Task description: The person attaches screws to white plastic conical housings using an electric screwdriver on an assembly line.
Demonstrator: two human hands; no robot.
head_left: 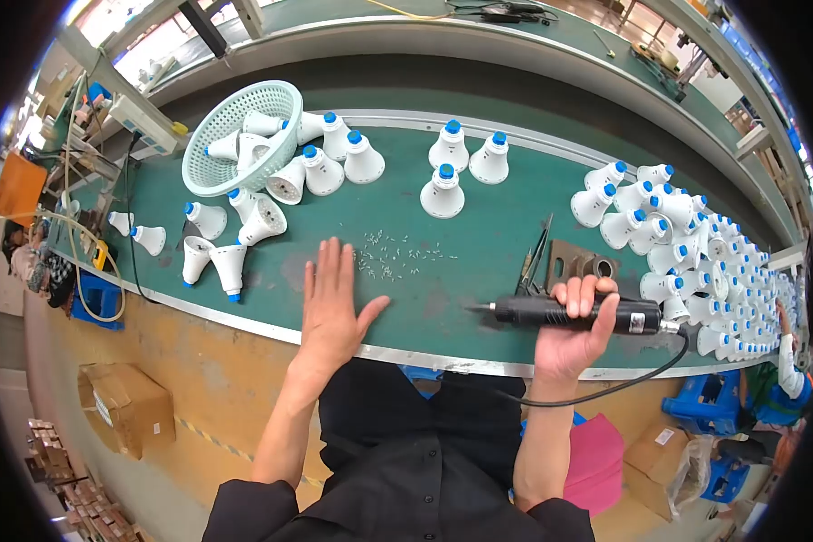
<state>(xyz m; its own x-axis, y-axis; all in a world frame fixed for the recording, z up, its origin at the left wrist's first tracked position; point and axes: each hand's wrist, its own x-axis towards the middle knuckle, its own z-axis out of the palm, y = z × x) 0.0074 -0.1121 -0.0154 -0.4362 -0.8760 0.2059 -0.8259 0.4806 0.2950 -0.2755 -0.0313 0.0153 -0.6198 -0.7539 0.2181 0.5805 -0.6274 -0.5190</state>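
Note:
My left hand (331, 303) lies flat on the green bench with its fingers spread, just left of a scatter of tiny screws (393, 256). In my right hand (576, 330) is a black electric screwdriver (551, 313), its bit pointing left and a cable trailing from its rear end. Three white lamp housings with blue caps, one of them a front housing (443, 192), stand upright beyond the screws. Behind the screwdriver lie tweezers (542, 248) and a brown metal block (580, 260) with holes.
A pale green basket (210, 178) holds several white housings at the back left, with more housings (210, 219) around it. Many capped housings (650, 235) crowd the right side. A metal edge (443, 363) borders the bench front. Another person's arm (786, 348) shows at far right.

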